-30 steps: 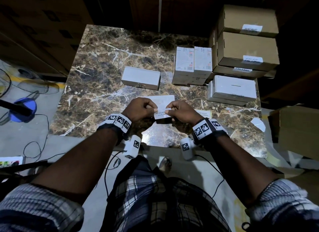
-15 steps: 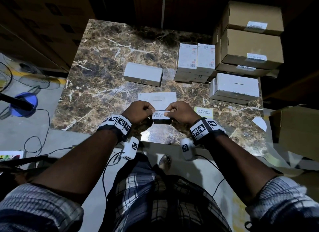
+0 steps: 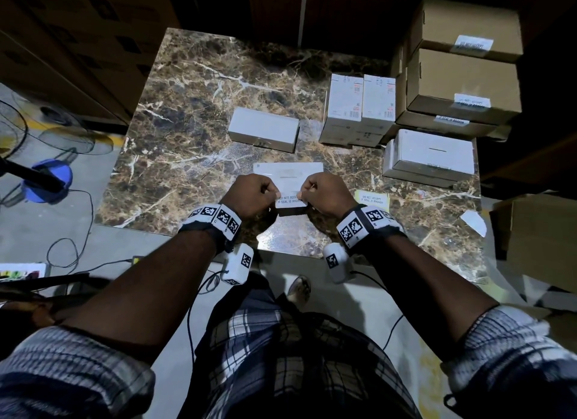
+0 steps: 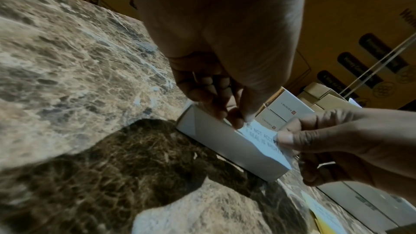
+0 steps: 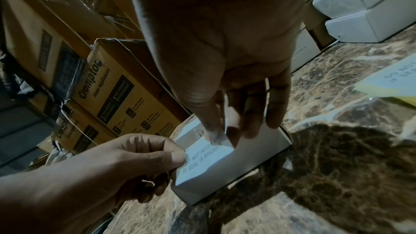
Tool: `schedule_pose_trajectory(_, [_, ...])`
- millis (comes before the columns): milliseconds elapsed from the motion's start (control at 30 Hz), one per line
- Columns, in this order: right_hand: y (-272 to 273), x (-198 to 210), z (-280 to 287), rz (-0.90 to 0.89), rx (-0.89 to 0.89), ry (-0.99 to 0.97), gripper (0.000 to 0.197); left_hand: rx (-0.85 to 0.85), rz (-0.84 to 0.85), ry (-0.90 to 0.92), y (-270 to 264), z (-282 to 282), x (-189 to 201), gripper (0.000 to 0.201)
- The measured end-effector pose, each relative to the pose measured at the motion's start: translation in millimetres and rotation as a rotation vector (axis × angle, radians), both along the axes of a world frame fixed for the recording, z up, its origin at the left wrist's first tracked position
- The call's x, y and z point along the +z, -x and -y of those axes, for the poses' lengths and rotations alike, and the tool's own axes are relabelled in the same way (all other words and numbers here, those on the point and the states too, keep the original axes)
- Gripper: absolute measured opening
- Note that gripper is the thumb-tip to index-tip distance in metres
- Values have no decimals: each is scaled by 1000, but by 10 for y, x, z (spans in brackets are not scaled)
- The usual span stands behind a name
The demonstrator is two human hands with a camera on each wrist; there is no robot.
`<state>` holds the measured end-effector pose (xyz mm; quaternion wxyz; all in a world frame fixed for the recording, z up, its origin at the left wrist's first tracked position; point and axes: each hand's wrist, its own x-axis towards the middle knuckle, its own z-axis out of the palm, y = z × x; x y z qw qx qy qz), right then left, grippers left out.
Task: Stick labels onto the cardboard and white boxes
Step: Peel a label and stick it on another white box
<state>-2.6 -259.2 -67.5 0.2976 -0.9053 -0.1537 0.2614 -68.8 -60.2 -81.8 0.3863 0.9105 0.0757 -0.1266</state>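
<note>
Two hands meet at centre frame in the head view, over the near edge of the marble table point(image 3: 175, 156). Left hand point(image 3: 249, 195): thumb and curled fingers pinching the left end of a white seal label point(image 3: 291, 200). Right hand point(image 3: 327, 194): pinching the right end likewise; the wrist views confirm both pinches. Label: printed "DO NOT ACCEPT IF SEAL IS BROKEN", long axis left to right across the frame, text upright to the wearer, stretched between the two pinches, probably to keep it flat and square before pressing. It lies over the near top edge of a flat white box point(image 3: 288, 172), centre frame just above the hands, whose long side runs parallel to the label; how much of the label is already stuck cannot be told, though the left wrist view suggests it is folding over the edge as a seal. Lower right of the hands: a yellow-backed label sheet point(image 3: 371, 197) and a loose paper scrap point(image 3: 474, 222), kept within reach. Further up, centre: one plain white box point(image 3: 263, 133), apparently unlabelled. Right of it: two upright white cartons point(image 3: 362, 106); below them at right, a white stacked pair point(image 3: 434, 156). Upper right corner: stacked cardboard boxes point(image 3: 462, 78), each bearing a label on its near edge, evidently set aside as finished.
</note>
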Motion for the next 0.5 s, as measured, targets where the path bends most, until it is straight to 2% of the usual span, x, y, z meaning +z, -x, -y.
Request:
schedule_pose_trajectory(100, [-42,24,-22,0,-4,19,24,6,18,-13,-27,23,28,11])
schedule_pose_trajectory(367, [-89,91,-60,0,-9,56,14,41,33,-38,-90,31,21,7])
schedule_pose_trajectory(500, [-97,109,-70,-14,-12,72,24,75,22,-45,-84,47,27,9])
